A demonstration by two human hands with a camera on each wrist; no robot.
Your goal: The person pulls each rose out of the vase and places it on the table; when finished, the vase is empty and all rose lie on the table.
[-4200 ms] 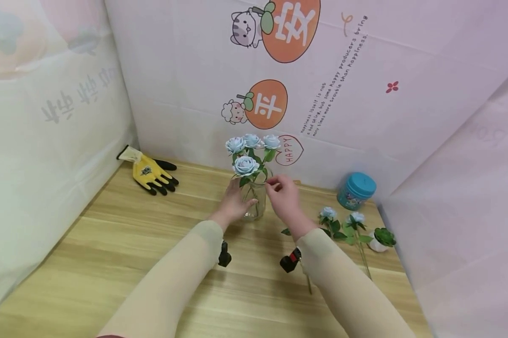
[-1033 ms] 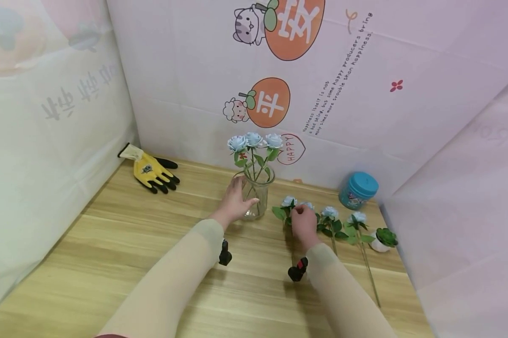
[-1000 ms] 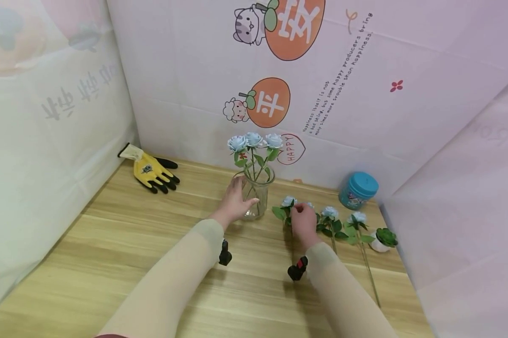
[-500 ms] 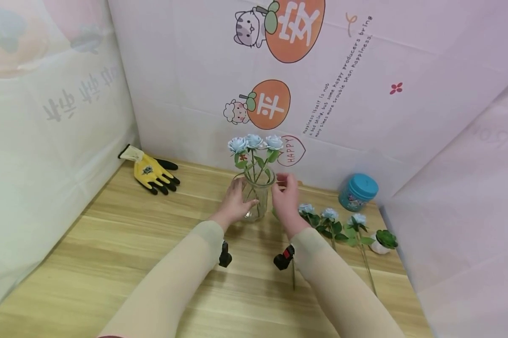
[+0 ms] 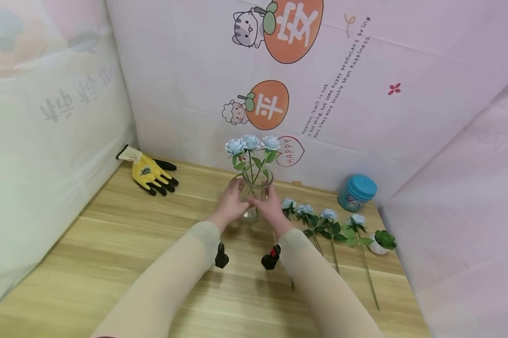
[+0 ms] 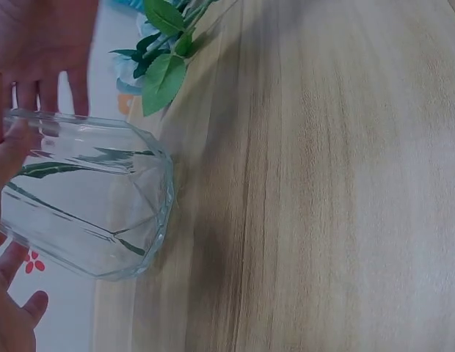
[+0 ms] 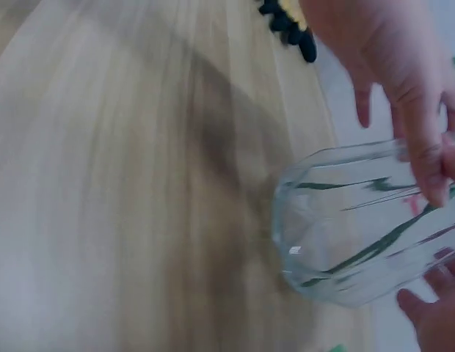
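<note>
A clear glass vase [image 5: 250,215] stands on the table near the back wall, with three pale blue roses [image 5: 251,142] in it. My left hand [image 5: 230,205] holds the vase from the left, and my right hand [image 5: 272,209] grips it from the right, thumbs meeting at the front. In the left wrist view the faceted vase base [image 6: 139,220] shows, with green stems crossing inside. The right wrist view has fingers [image 7: 422,147] over the glass wall. To the right, several loose blue roses [image 5: 329,215] lie side by side, stems toward me.
A yellow and black work glove [image 5: 150,173] lies at the back left. At the back right stand a blue lidded tub [image 5: 357,193] and a small potted succulent [image 5: 382,241]. Printed cloth walls [image 5: 186,94] enclose the table on three sides.
A fourth rose, at the vase 4.2 s ago, now lies leftmost among the loose ones. My right hand has left it and moved left onto the vase. My left hand stays at the vase.
</note>
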